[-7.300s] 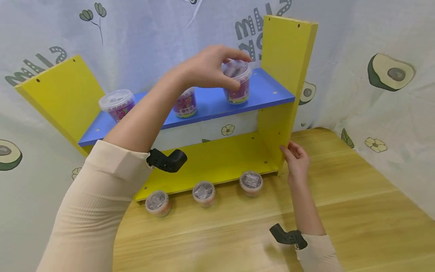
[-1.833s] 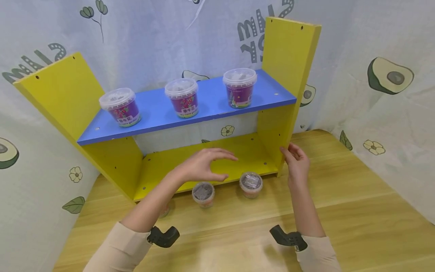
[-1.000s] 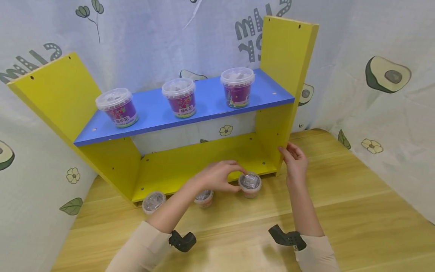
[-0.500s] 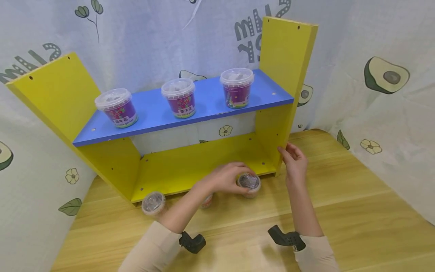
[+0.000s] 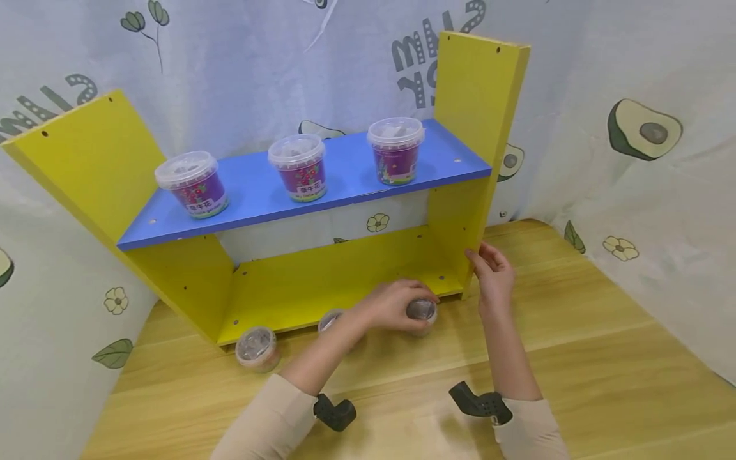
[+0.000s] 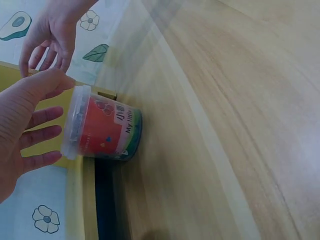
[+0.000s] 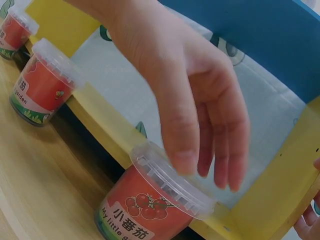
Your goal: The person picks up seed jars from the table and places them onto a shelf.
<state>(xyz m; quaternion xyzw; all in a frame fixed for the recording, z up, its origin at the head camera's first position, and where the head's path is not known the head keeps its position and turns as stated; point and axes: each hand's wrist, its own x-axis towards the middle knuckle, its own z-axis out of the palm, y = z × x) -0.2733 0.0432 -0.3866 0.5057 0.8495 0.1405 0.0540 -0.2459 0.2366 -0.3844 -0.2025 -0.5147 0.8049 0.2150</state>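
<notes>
My left hand (image 5: 399, 306) reaches over the lid of the rightmost red cup (image 5: 422, 309), a lidded plastic tub with a tomato picture in the right wrist view. In the left wrist view, the thumb of my left hand (image 6: 30, 115) is at the lid's edge. The other fingers are spread above the lid, and a small gap shows between their tips and the cup (image 6: 102, 125). My right hand (image 5: 496, 275) holds the front edge of the yellow side panel (image 5: 451, 220) of the shelf, thumb in front and fingers behind.
Three purple lidded cups stand on the blue upper board (image 5: 247, 176), the middle cup (image 5: 301, 176) among them. Two more red cups stand before the yellow bottom board (image 5: 287, 287): the left cup (image 5: 257, 348) and the middle one (image 5: 330, 318), partly behind my left arm. A wooden table (image 5: 402, 396) lies beneath.
My left hand set a purple cup at the right of the blue board and let go. It then came down and moved right to the rightmost red cup. My right hand stayed on the panel.
</notes>
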